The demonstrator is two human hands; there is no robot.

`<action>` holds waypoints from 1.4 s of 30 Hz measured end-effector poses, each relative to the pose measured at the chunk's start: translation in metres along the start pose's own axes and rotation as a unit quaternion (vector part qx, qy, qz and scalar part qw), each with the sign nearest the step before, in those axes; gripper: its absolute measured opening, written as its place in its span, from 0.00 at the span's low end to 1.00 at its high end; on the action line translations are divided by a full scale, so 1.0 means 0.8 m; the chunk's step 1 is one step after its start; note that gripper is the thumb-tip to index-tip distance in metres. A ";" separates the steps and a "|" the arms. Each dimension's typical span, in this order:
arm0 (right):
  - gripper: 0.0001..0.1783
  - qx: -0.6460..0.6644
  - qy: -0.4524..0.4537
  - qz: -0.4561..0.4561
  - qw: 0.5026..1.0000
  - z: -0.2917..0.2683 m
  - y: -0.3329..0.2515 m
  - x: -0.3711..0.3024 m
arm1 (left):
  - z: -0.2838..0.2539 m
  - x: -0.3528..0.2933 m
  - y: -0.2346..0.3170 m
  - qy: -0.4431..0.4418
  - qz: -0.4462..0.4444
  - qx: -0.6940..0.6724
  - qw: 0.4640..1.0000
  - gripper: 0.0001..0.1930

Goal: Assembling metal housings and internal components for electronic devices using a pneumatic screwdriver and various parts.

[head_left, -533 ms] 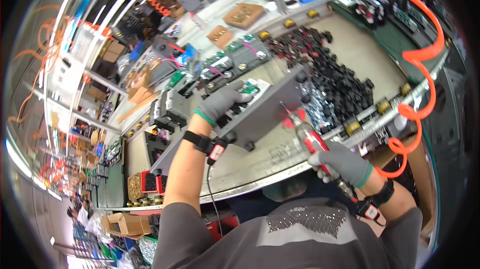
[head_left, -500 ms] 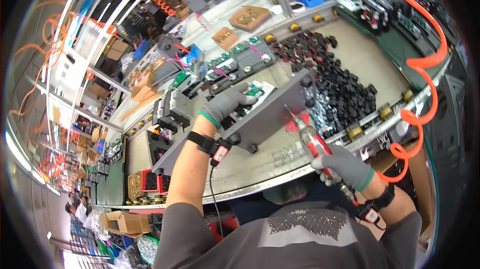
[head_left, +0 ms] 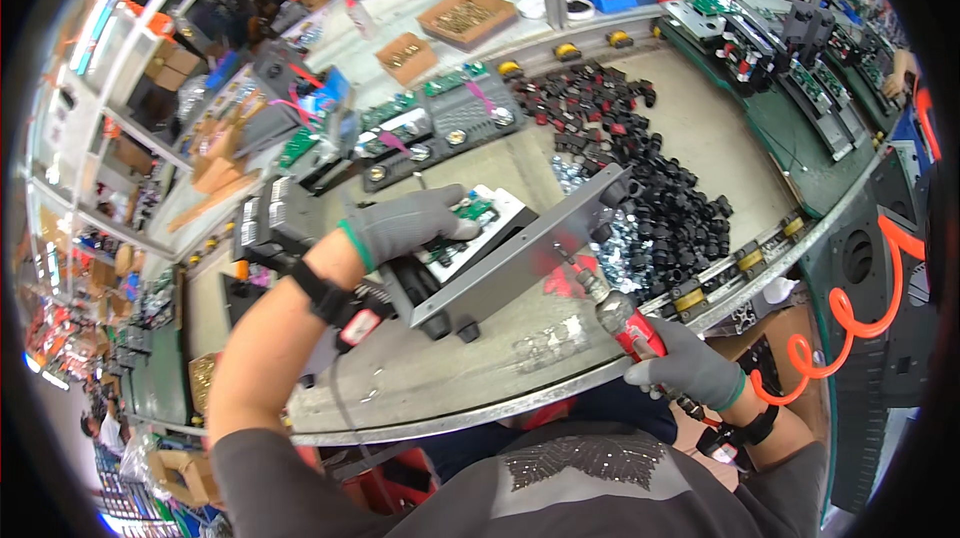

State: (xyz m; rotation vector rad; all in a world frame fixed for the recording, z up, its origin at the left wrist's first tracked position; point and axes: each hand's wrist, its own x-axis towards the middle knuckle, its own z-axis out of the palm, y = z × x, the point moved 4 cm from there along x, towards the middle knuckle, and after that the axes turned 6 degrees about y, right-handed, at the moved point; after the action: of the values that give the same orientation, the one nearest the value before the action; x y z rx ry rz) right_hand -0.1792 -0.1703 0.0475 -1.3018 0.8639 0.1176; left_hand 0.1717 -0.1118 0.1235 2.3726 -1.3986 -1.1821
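A dark grey metal panel [head_left: 520, 263] with black round feet [head_left: 467, 330] stands tilted on its edge on the bench. On its far side sits a white bracket [head_left: 500, 206] carrying a green circuit board [head_left: 474, 210]. My left hand [head_left: 415, 223], in a grey glove, is closed on that bracket, its thumb by the board; some fingertips are hidden. My right hand [head_left: 690, 366], also gloved, grips a red and silver power screwdriver [head_left: 630, 326]. The driver's bit points at the panel's near face, at or very near the surface.
Heaps of black knobs [head_left: 670, 208] and dark red-black parts [head_left: 580, 103] lie beyond the panel. More grey panels with boards [head_left: 455, 133] stand behind. Cardboard trays of brass pieces [head_left: 465, 18] are farther back. An orange coiled hose [head_left: 840, 313] hangs at right. Metal edging [head_left: 540, 393] borders the bench.
The view has shifted. My left forearm and the panel's near-left end now sit differently in the picture, and the panel appears turned. The screwdriver stays in my right hand, its bit still at the panel.
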 end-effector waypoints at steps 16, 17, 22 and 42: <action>0.32 0.025 0.005 0.104 0.994 -0.006 0.005 0.016 | 0.001 0.024 -0.021 -0.118 -0.042 -0.120 0.985 0.32; 0.27 0.008 0.015 0.094 0.995 -0.007 0.003 0.017 | -0.002 0.025 -0.023 -0.135 -0.046 -0.140 0.980 0.32; 0.30 0.001 0.037 0.127 0.991 -0.004 -0.002 0.011 | -0.006 0.029 -0.028 -0.138 0.007 -0.137 0.981 0.32; 0.29 -0.015 0.001 0.117 0.993 -0.011 -0.003 0.010 | 0.007 0.027 -0.034 -0.152 0.093 -0.117 0.977 0.33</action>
State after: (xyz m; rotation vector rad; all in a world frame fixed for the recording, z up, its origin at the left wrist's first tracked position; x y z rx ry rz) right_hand -0.1766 -0.1818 0.0444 -1.2252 1.0177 0.3142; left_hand 0.1918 -0.1125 0.0942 1.9194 -1.4340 -1.6052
